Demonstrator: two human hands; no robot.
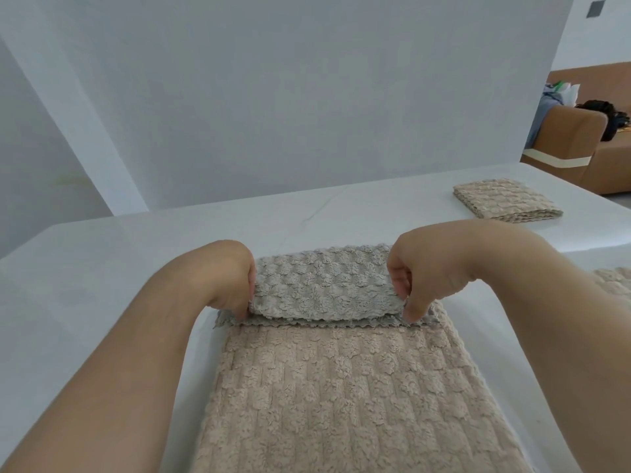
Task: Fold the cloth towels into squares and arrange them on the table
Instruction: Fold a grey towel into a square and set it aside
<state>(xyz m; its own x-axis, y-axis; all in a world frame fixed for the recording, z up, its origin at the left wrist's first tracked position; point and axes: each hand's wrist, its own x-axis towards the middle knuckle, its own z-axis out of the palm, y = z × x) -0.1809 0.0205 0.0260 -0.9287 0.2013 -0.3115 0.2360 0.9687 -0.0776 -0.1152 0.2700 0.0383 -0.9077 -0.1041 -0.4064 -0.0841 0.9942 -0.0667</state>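
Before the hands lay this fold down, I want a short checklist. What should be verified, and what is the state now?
1. Left hand pinches its end of the grey towel: ok.
2. Right hand pinches the other end: ok.
3. Folded edge runs straight between the hands: ok.
4. Grey towel's lower edge lies even: not ok, its left corner sticks out past the beige towel it overlaps.
5. Far edges under the fold are aligned: cannot tell, hidden.
6. Free white table for arranging, apart from the folded beige towel at far right: ok.
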